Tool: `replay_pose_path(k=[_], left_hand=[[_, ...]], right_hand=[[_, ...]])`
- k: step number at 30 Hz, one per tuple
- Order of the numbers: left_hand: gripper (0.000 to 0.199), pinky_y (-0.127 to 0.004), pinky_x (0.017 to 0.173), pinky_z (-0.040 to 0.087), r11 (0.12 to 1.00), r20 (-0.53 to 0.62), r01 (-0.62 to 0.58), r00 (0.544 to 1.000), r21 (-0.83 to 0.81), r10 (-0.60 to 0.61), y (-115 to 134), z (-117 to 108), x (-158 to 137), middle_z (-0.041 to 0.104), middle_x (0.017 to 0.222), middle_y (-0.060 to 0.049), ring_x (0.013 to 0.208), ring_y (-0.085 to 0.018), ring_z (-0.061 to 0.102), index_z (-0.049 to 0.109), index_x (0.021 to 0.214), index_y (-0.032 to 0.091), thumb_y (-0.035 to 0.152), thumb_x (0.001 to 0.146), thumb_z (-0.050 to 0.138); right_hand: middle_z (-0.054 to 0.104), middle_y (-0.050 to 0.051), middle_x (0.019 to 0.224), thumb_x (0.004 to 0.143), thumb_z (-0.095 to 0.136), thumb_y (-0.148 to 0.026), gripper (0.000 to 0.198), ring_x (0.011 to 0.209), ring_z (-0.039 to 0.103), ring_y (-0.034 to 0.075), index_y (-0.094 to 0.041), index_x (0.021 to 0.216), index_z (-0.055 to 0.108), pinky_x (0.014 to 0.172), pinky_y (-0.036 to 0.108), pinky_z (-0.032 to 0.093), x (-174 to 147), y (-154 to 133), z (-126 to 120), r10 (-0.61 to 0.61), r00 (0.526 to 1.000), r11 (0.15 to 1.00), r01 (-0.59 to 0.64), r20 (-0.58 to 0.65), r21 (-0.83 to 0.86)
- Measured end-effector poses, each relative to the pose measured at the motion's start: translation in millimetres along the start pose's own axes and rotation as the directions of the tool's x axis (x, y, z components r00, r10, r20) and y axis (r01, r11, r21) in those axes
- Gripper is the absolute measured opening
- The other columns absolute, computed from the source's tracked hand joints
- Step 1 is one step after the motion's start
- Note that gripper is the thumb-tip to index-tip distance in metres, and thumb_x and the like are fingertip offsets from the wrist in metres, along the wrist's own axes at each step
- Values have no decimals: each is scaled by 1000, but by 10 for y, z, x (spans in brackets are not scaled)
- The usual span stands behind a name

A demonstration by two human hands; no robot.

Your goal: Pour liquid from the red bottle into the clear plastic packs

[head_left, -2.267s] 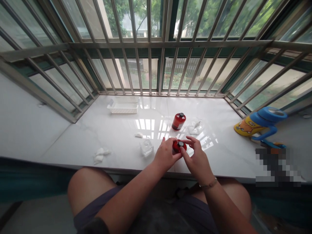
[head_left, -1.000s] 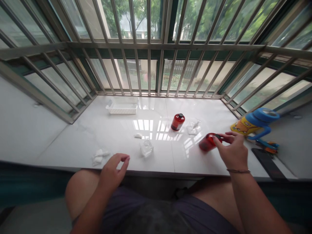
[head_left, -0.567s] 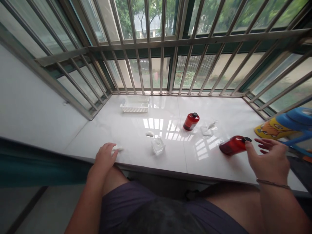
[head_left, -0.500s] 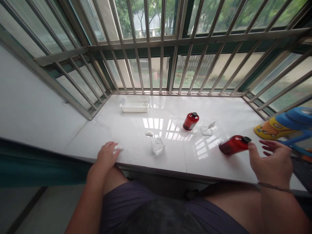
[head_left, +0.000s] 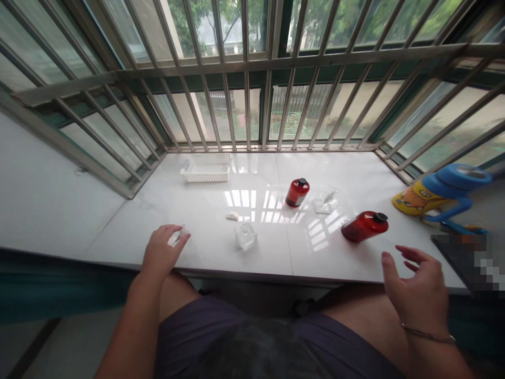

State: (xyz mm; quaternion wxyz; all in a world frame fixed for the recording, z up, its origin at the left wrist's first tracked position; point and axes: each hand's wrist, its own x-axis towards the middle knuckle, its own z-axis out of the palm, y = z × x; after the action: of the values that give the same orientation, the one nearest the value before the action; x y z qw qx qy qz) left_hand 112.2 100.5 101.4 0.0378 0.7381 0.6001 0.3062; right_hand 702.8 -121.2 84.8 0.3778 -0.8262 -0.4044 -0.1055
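My left hand (head_left: 163, 247) is at the left front of the white countertop, its thumb and fingers curled around a small clear-whitish piece (head_left: 178, 235) whose kind I cannot make out. To its right stands a clear glass cube-shaped container (head_left: 245, 235) with a round opening on top. Behind that lies a small white piece (head_left: 232, 216). My right hand (head_left: 414, 276) hovers over the front right with fingers apart, holding nothing. Just beyond it is a red bottle with a black cap (head_left: 363, 227). A second red bottle (head_left: 297, 193) stands farther back.
A white perforated basket (head_left: 205, 169) sits near the window bars. A clear flat item with a whitish piece (head_left: 325, 202) lies between the bottles. At right are a blue and yellow tumbler (head_left: 426, 195) and a dark flat object (head_left: 447, 258). The countertop's front edge (head_left: 252, 272) runs above my legs.
My right hand has drawn back from the nearer red bottle toward me. My left fingers have come around the small clear-whitish piece. The whole view has shifted slightly.
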Motion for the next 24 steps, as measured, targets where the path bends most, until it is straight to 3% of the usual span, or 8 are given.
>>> replay_pose_path(k=[3,5,7,9,11,14,17,24], left_hand=[[33,-42,98,59,948,-10,131,990,-292,-140,412,6,34,78,118,-7,103,-28,72,76,100,25,55,87,80],[36,-39,95,60,812,49,222,971,-540,-232,693,100,55,79,112,-6,97,-24,73,77,101,23,53,83,85],[42,-39,93,61,615,142,296,947,-731,-287,955,241,74,80,106,-6,94,-23,74,78,107,21,51,80,89],[45,-40,97,60,475,205,321,938,-819,-280,1182,393,84,82,109,-8,99,-24,75,78,109,20,50,79,91],[45,-42,99,60,412,241,328,938,-850,-248,1359,531,81,82,113,-9,103,-25,76,79,109,20,50,79,92],[44,-43,100,60,394,277,338,939,-855,-203,1508,696,57,81,122,-10,106,-25,76,79,112,21,49,81,91],[44,-44,104,59,448,297,341,940,-826,-168,1532,818,28,79,127,-11,112,-27,75,78,116,22,49,83,89],[34,-45,106,57,626,296,298,949,-721,-110,1408,1006,-53,72,139,-11,133,-31,66,78,110,24,50,88,83]], right_hand=[[70,18,126,89,66,-66,57,105,72,42,-24,128,67,87,61,57,-53,-168,29,72,997,997,-73,13,22],[69,18,128,91,65,-65,58,106,71,41,-21,129,66,89,60,58,-102,-312,61,34,998,998,-37,46,57],[69,18,127,93,64,-63,58,106,70,39,-19,129,66,93,60,58,-167,-461,97,-46,997,996,40,69,79],[70,18,125,95,63,-60,55,107,69,38,-18,131,65,98,61,57,-247,-604,130,-143,987,985,135,71,106],[70,17,125,99,64,-53,50,109,68,36,-18,135,63,100,60,57,-341,-734,149,-232,970,963,219,69,156],[70,16,127,102,66,-41,43,115,68,35,-21,140,58,102,58,58,-498,-896,143,-351,932,915,322,86,244],[69,14,129,102,68,-30,45,120,68,35,-25,144,55,104,59,58,-648,-996,115,-432,895,868,379,113,322],[70,12,130,101,68,-26,45,121,68,34,-28,144,54,103,58,59,-851,-1027,132,-438,879,846,332,189,417]])
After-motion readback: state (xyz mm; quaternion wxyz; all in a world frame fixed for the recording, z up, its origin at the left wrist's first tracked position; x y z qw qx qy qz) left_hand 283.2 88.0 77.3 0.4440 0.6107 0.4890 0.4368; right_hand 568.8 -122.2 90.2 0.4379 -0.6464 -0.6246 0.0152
